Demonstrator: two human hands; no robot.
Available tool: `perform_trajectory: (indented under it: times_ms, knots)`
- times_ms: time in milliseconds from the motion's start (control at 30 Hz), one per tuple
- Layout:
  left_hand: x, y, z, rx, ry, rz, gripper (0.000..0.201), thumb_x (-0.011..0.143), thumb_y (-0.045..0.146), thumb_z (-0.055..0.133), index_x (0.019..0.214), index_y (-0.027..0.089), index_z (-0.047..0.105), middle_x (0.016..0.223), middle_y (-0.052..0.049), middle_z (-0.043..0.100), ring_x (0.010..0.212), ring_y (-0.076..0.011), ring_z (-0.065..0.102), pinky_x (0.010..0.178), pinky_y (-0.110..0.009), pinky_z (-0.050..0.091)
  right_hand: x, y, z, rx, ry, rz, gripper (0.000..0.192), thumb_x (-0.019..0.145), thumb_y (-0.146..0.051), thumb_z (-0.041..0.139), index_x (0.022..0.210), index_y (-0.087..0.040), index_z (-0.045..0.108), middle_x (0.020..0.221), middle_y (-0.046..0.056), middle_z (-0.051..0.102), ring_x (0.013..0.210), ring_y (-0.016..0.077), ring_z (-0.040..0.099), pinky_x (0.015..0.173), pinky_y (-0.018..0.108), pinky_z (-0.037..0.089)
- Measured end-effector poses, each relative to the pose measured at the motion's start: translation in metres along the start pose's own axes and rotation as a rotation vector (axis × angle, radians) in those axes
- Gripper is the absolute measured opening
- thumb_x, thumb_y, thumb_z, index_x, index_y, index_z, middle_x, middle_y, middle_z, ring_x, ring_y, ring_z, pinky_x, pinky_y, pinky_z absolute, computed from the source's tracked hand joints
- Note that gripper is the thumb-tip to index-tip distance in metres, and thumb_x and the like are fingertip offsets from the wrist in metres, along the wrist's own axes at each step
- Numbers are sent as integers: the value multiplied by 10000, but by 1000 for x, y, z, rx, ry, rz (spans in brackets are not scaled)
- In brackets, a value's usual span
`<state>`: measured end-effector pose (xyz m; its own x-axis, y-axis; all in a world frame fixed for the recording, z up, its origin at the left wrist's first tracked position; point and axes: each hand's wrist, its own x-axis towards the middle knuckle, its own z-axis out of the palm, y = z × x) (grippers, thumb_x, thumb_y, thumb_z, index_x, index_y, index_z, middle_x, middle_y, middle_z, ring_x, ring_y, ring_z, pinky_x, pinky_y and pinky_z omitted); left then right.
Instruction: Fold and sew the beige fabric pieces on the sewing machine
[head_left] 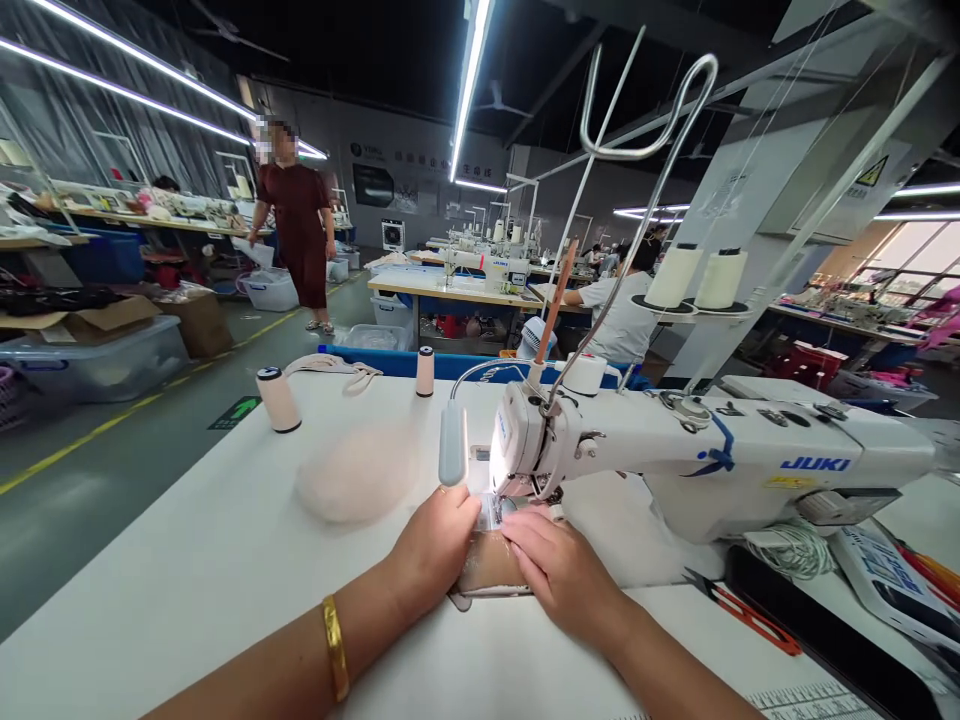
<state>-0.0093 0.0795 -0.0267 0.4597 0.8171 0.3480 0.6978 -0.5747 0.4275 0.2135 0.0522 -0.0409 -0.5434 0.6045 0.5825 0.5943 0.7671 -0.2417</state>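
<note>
At the needle area of a white JUKI sewing machine (525, 440), both of my hands are close together. My left hand (439, 540) is closed, thumb and fingers pinching the edge of sheer pale fabric (360, 475) just left of the presser foot. That fabric puffs up in a rounded heap on the table to the left. My right hand (559, 560) has its fingers pressed together on the fabric at the right of the foot. More sheer white fabric (630, 525) spreads under the machine arm. The stitching point is partly hidden by my fingers and the machine head.
Two thread cones (279, 400) stand on the white table (187, 560), near a pale strap (337, 370). At the right lie orange-handled snips (757, 620), a long black object (825, 640) and coiled cord (795, 550). A person in dark red (296, 220) is in the aisle.
</note>
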Motion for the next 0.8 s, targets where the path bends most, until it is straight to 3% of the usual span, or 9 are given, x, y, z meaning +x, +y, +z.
perform_trajectory:
  times_ms: [133,200,267,300,400,467,533,633,800]
  knots:
    - [-19,10,-44,-142,-65,-117,208,948,245,429,750,214,485,691,10,587,615,-162,533,548,-264,411,-3,-25,-17,123,-7,-66,418,1029,-115,474,1416,-247,559,1293,99,713,1188,267,663,1008,473,595]
    - [-35,20,-70,-420,-152,-262,195,942,316,470,787,211,523,721,13,632,648,-160,570,577,-258,433,0,-41,-25,161,-40,40,509,1053,-251,540,1552,-259,440,1477,133,610,1384,308,560,1099,522,545]
    - [-52,31,-93,-776,-225,-410,174,892,372,560,846,206,584,809,-11,706,727,-175,603,660,-281,459,7,-55,-28,264,-101,217,667,1033,-450,617,1619,-268,354,1590,159,503,1464,351,486,1051,519,576]
    - [-60,35,-102,-923,-239,-456,186,858,388,615,861,202,608,838,-23,726,756,-181,610,689,-290,458,13,-61,-27,368,-141,296,714,1008,-538,640,1613,-272,370,1584,164,511,1436,361,517,988,492,607]
    - [-83,39,-118,-1199,-223,-501,256,789,409,743,839,185,629,879,-59,751,813,-190,628,720,-287,441,34,-75,-20,825,-262,414,602,951,-689,642,1318,-213,644,1216,141,744,1098,311,723,822,392,620]
    - [-94,36,-122,-1322,-226,-523,320,785,440,780,834,178,602,928,-92,768,842,-199,653,736,-289,442,49,-86,-15,1063,-311,455,558,925,-737,636,1002,-186,677,841,61,739,824,238,730,755,344,589]
    - [-103,32,-125,-1363,-254,-551,379,801,484,786,882,174,585,972,-116,777,839,-198,667,760,-300,448,62,-98,-14,1125,-380,524,542,892,-732,673,863,-195,611,675,-8,635,669,177,662,676,289,544]
    - [-108,28,-124,-1250,-267,-586,471,775,521,838,956,169,583,865,-55,736,719,-146,610,713,-276,421,79,-119,-21,976,-564,595,454,834,-609,784,817,-207,575,670,-45,577,609,129,592,590,227,465]
    - [-110,21,-123,-1120,-157,-566,539,749,614,851,869,188,543,645,75,493,583,-87,383,562,-237,260,94,-129,-25,815,-668,617,268,833,-414,784,809,-223,598,687,-40,603,634,133,578,585,226,421]
